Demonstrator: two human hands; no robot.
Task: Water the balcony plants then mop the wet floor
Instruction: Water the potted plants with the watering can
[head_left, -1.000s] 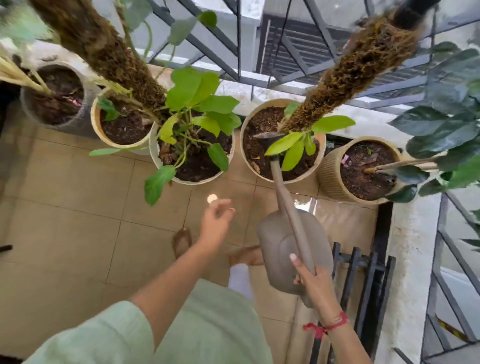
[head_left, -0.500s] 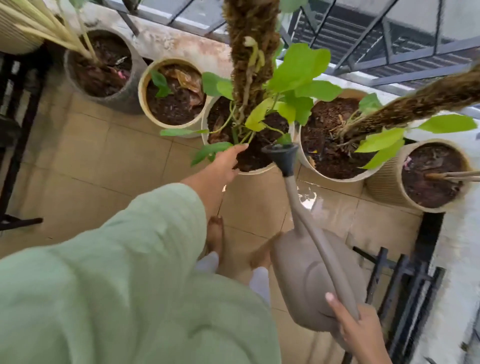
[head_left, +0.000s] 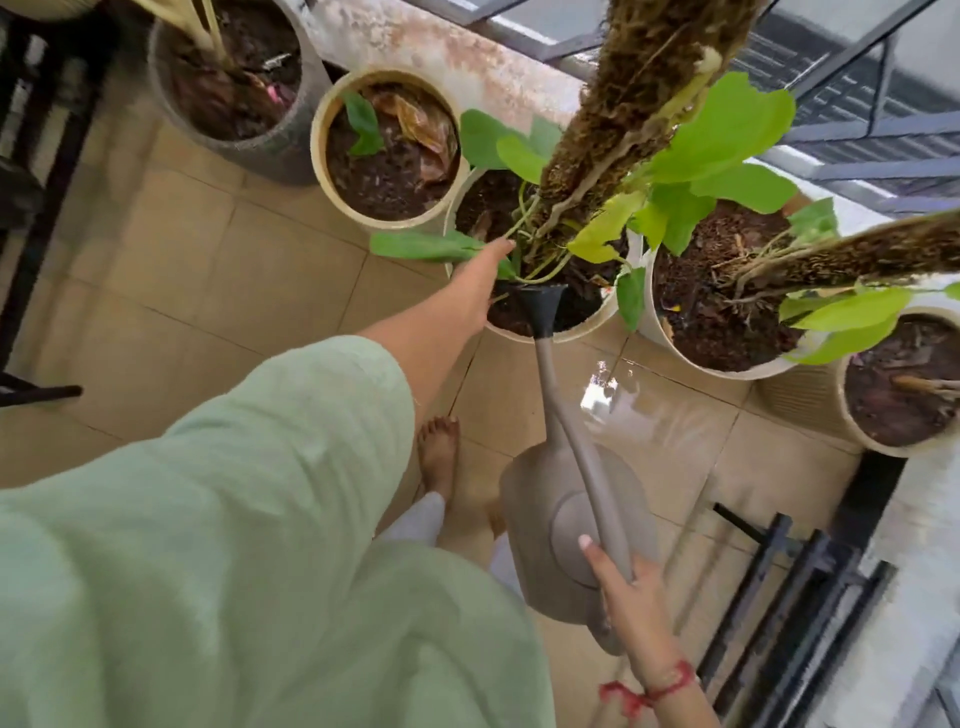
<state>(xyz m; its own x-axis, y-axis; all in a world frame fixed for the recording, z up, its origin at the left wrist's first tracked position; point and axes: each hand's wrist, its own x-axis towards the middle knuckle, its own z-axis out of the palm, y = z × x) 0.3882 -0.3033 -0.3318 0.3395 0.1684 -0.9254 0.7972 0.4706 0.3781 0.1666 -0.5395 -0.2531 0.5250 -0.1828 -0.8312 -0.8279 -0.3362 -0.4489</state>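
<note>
Over the middle pot (head_left: 524, 332) of the row, the watering can's dark rose (head_left: 537, 299) is hovering just above the soil, and the right hand (head_left: 631, 587) is gripping the grey watering can (head_left: 566, 525) by its long handle, thumb laid across the lid. The left hand (head_left: 478, 283) is reaching in with fingers stretched forward, touching a drooping leaf (head_left: 421, 246) at the pot's near rim, holding nothing. Whether water is actually pouring out cannot be told. A shiny puddle (head_left: 639, 405) is spreading on the floor tiles (head_left: 234, 291) in front of the neighbouring white pot (head_left: 675, 338), whose soil is looking dark and damp, so that one is likely done. Watering seems to be midway: the two pots to the left probably remain. Mopping is not started, and no mop is showing anywhere.
</note>
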